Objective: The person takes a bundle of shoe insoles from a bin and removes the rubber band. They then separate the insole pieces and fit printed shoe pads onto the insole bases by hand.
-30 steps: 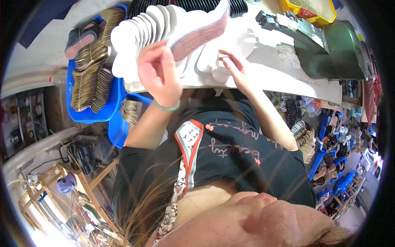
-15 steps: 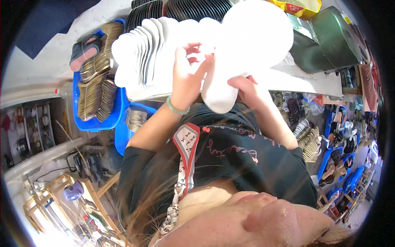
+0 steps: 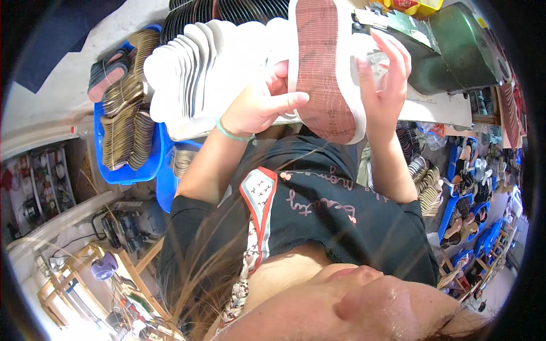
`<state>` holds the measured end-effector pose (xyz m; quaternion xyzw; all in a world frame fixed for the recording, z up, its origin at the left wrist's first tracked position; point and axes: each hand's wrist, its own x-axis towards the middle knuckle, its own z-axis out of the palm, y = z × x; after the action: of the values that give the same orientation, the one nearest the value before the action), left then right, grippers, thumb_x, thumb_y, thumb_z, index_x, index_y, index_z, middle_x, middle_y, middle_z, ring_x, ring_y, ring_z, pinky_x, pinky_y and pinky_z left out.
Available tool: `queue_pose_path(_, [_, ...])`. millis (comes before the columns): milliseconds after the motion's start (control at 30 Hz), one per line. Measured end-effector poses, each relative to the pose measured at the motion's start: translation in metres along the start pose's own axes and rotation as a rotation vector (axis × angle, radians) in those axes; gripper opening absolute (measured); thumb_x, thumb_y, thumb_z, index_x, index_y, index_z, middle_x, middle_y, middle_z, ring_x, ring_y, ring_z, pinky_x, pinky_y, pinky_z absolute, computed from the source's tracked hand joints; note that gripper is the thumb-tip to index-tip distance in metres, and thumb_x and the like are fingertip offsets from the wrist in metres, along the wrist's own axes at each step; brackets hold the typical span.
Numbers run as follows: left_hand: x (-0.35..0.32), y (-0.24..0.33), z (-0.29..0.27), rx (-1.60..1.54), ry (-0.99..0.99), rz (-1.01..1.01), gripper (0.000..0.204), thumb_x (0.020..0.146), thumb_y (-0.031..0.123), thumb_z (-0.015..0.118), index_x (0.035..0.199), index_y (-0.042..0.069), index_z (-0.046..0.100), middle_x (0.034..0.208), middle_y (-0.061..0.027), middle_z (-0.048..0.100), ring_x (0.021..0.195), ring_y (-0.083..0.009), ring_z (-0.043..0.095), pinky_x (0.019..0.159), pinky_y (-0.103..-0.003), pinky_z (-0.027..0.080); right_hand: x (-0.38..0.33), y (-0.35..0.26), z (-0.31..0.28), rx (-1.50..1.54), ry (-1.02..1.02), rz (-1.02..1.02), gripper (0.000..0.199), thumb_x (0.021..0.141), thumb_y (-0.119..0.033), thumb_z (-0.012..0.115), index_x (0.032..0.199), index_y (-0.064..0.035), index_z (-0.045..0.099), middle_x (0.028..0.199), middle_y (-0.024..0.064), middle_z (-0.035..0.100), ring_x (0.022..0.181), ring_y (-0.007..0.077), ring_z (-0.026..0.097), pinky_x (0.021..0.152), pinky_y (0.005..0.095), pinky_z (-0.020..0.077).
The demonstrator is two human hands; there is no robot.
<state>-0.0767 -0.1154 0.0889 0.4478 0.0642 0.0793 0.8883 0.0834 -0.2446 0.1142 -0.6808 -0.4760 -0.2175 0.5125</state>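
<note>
A shoe insole (image 3: 325, 68) with a reddish-brown, finely lined face and a white rim is held up in front of me, tilted. My left hand (image 3: 259, 108) grips its left edge, thumb on the brown face and fingers behind. At the right edge, my right hand (image 3: 387, 85) has its fingers spread and raised; whether it touches the rim is hard to tell. Just left of the insole, a row of white insoles (image 3: 196, 62) stands fanned on the bench. Glare washes out part of that row.
Dark insoles (image 3: 227, 11) are lined up behind the white row. A blue bin (image 3: 131, 170) on the left holds bundled brown insoles (image 3: 119, 133). A green container (image 3: 460, 51) stands at the far right of the bench (image 3: 438, 108). More blue bins (image 3: 455, 210) with shoe parts lie further right.
The insole has been turned over, from its white face to the brown one, and sits further right. My right hand has risen, its fingers spreading; my left thumb has come onto the insole.
</note>
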Motion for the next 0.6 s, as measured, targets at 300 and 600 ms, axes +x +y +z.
queue_pose_path(300, [0.007,-0.009,0.012,-0.147,0.069,0.014,0.043,0.09,0.013,0.062,0.128,0.0,0.047,0.119,-0.0088,0.059,0.108,-0.0153,0.056,0.092,-0.03,0.045,-0.044,0.011,0.013,1.805,-0.454,1.028,0.05,0.089,-0.013,0.061,0.132,0.0023,0.041,0.124,0.0127,0.054,0.11,0.0185,0.056,0.095,0.0316,0.0462])
queue_pose_path(600, [0.013,-0.012,0.02,0.016,0.146,0.116,0.047,0.089,0.013,0.063,0.127,-0.007,0.044,0.116,-0.0132,0.061,0.101,-0.0147,0.058,0.09,-0.027,0.045,-0.036,0.022,0.009,1.648,-0.605,0.826,0.055,0.081,-0.017,0.071,0.127,0.0002,0.046,0.12,0.0096,0.057,0.104,0.0158,0.058,0.086,0.0275,0.0483])
